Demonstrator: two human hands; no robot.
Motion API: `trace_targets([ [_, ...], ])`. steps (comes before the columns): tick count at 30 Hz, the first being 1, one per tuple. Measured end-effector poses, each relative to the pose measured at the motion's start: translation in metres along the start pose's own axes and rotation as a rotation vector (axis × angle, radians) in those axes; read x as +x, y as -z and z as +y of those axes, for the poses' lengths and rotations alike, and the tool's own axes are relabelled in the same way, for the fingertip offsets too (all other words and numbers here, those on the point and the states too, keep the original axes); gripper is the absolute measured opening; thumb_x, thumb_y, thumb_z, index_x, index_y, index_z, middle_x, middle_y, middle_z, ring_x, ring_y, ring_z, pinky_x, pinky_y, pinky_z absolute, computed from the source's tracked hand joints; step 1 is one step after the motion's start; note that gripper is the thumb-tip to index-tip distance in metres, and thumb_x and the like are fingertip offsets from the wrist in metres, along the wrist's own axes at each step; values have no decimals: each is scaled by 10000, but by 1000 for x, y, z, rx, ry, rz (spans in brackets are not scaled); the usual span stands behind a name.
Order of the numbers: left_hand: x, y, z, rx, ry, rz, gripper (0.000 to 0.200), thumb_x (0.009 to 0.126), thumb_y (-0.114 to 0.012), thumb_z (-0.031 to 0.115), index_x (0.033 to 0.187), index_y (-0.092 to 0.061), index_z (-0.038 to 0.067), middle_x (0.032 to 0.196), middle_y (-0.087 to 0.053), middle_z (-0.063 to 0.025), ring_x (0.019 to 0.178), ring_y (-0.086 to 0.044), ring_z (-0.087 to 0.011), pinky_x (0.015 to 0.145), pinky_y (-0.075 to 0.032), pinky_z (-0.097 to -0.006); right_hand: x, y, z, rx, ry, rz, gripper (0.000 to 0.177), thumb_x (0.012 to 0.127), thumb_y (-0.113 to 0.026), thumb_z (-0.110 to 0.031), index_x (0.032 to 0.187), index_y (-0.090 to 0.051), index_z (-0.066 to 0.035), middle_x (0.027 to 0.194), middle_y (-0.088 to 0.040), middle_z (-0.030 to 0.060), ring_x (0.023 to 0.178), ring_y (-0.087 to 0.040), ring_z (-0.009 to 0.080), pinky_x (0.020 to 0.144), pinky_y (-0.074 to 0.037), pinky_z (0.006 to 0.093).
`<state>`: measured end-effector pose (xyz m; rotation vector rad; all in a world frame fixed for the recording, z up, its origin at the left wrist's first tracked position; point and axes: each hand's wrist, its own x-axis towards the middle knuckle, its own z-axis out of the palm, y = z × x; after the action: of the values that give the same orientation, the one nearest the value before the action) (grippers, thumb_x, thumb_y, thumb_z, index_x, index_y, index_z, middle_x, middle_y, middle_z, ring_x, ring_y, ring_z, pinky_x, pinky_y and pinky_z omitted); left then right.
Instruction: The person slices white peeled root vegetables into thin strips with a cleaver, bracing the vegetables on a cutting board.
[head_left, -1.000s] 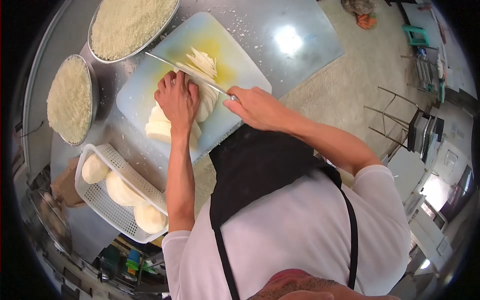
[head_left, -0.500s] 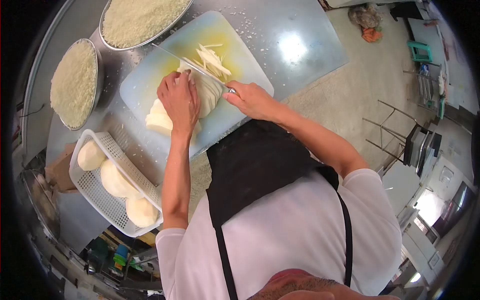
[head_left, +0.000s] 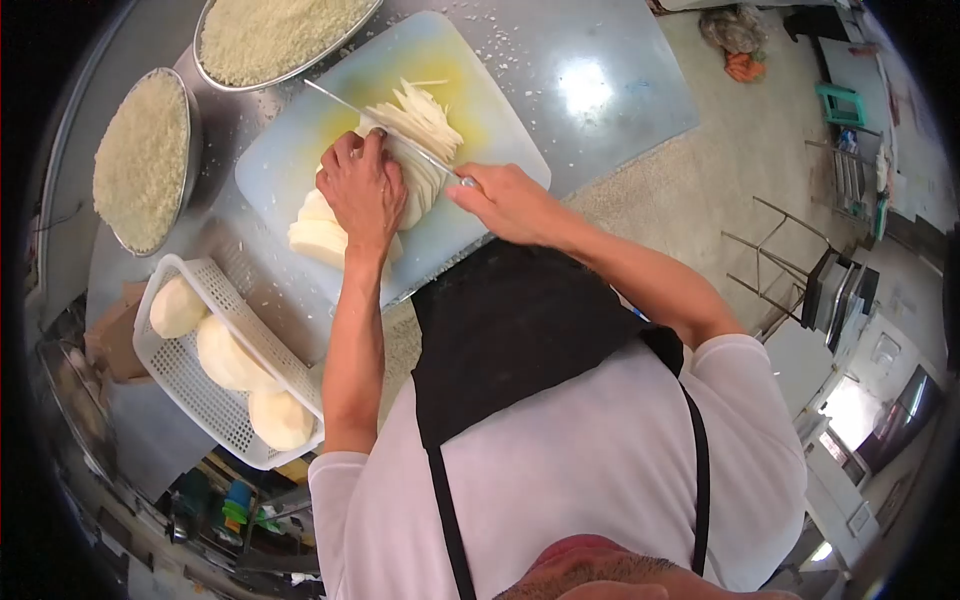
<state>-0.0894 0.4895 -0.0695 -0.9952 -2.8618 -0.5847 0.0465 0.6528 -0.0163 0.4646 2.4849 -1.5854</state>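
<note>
My right hand [head_left: 500, 200] is closed round the handle of a knife [head_left: 412, 146], whose blade slants up and left over the cutting board [head_left: 500, 110]. Beneath my left hand [head_left: 362, 190] lie overlapping pale vegetable slices [head_left: 421, 195]; its bent fingers press on them close beside the blade. Thin cut strips [head_left: 425, 115] are heaped on the blade's far side. More pale slices [head_left: 318, 238] lie on the board left of my left wrist.
Two metal bowls [head_left: 193, 160] [head_left: 290, 85] of finely chopped pale food stand at the upper left. A white plastic basket [head_left: 215, 405] holds peeled vegetables [head_left: 228, 355]. White crumbs dot the metal table [head_left: 620, 110]. A metal stool frame [head_left: 770, 250] is on the right.
More strips lie heaped beyond the blade. The fingers of my left hand have shifted slightly on the slices, and the knife remains in my right hand.
</note>
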Motion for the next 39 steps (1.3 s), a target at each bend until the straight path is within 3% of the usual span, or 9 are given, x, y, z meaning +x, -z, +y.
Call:
trace_targets([
  [3, -4, -3, -4, -34, -16, 14, 343, 838, -622, 150, 1177, -655, 108, 1205, -594, -120, 1139, -529, -345, 934, -420, -483, -16, 12, -22, -17, -139, -123, 418, 1021, -572, -329, 1142, -644, 65, 933, -685, 320, 915, -663, 512, 809, -515, 539],
  [6, -3, -2, -3, -43, -31, 75, 339, 816, -650, 159, 1152, -695, 148, 1129, -600, -86, 1112, -543, -310, 913, -410, -489, -1, -6, 4, -49, -1, -22, 420, 1020, -570, -328, 1120, -650, 72, 928, -684, 323, 919, -660, 517, 814, -517, 532],
  [12, -2, -3, -4, -92, -10, 89, 289, 815, -650, 160, 1099, -691, 132, 1127, -603, -77, 1113, -545, -310, 911, -410, -488, -16, 12, -26, 1, -126, -119, 422, 1016, -573, -325, 1142, -658, 68, 943, -684, 329, 927, -653, 524, 820, -517, 536],
  [17, 0, -1, -4, -89, -15, 78, 275, 815, -654, 165, 1084, -686, 118, 1133, -606, -75, 1114, -545, -312, 913, -411, -487, 7, -11, 11, -24, -37, -27, 410, 1020, -564, -321, 1139, -657, 61, 938, -682, 332, 933, -648, 527, 823, -512, 534],
  [20, 1, -3, -4, -104, -16, 121, 267, 815, -657, 164, 1076, -685, 112, 1148, -610, -74, 1120, -545, -314, 920, -410, -484, -15, 11, -28, -8, -139, -125, 406, 1021, -563, -322, 1145, -653, 54, 936, -682, 331, 943, -648, 527, 822, -511, 540],
  [27, 0, -4, -7, -109, -25, 97, 295, 812, -662, 165, 1101, -678, 105, 1164, -619, -86, 1127, -550, -310, 931, -412, -481, 0, -5, -9, -12, -69, -46, 418, 1017, -572, -311, 1123, -642, 87, 915, -676, 336, 930, -650, 529, 815, -509, 546],
  [30, -4, -4, -7, -131, -14, 129, 297, 813, -668, 174, 1099, -676, 97, 1166, -621, -90, 1122, -554, -309, 930, -414, -481, -15, 8, -32, -10, -203, -182, 427, 1018, -573, -321, 1135, -641, 84, 919, -679, 330, 929, -652, 525, 817, -509, 546],
  [35, -5, -7, -21, -331, -69, 119, 304, 830, -642, 83, 1132, -671, 93, 1152, -609, -106, 1130, -542, -318, 949, -401, -471, 6, -26, 23, -56, 46, 14, 444, 1029, -584, -333, 1194, -642, 75, 818, -657, 291, 803, -665, 466, 740, -510, 479],
  [39, -25, 9, -17, -135, -109, 18, 353, 820, -629, 31, 1163, -676, 103, 1114, -586, -114, 1120, -531, -326, 972, -377, -469, 2, -19, 11, -35, -50, -42, 446, 1031, -579, -325, 1202, -636, 83, 805, -653, 280, 784, -655, 459, 733, -511, 467],
])
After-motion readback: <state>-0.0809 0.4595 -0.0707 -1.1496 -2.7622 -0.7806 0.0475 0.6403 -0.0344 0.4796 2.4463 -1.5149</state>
